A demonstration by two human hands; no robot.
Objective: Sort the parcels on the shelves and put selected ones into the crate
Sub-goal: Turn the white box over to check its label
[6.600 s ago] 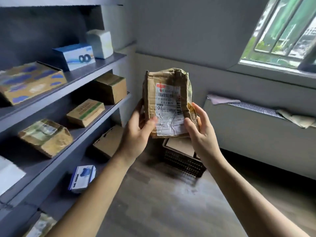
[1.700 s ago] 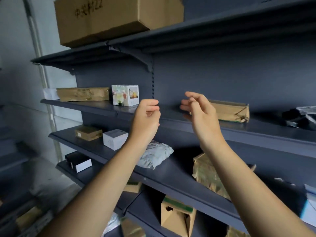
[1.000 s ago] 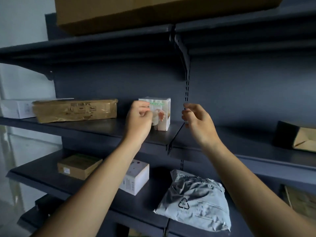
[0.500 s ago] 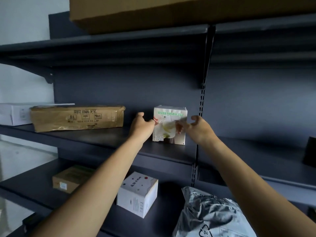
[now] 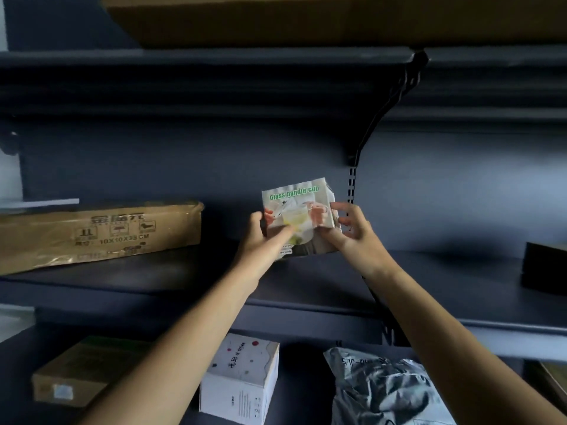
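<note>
Dark blue-grey shelving ran right across the view, and up on the middle shelf was where the action was: both hands were on the cup box, a small white carton with "Glass handle cup" in green across the top and a pale picture of a cup beneath. The left hand gripped its left side, thumb laid across the printed front, fingers out of sight behind. The right hand clasped the right edge, fingers curled round it and thumb low on the front. So that was a firm two-handed hold, and the box sat tipped askew between the palms (whether its bottom edge was touching the shelf board I could not tell). It read as the pick-and-inspect step: one parcel taken up to be judged. The card looked light and glossy, a bit crumpled at the top corner, and the name promised glass inside, so gentle handling seemed wise. Next, by my reckoning, the box needed drawing clear of the shelf and a look for a label. Then came a decision: back on the board or off to the crate, which was nowhere in view. Neighbours sat untouched: a long brown carton to the left on the same shelf, and below, a white box and a crinkled grey mailer bag.
</note>
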